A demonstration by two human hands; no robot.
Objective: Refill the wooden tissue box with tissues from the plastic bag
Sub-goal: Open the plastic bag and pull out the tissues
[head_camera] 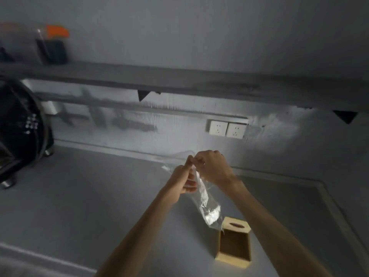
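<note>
Both hands [196,172] on plastic bag [207,204]

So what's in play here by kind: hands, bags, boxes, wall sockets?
Hands: 2, left hand and right hand, both gripping the bag
Plastic bags: 1, clear plastic bag held above the counter
Wooden tissue boxes: 1, wooden tissue box on the counter
Wall sockets: 2, sockets side by side
Total: 6
</note>
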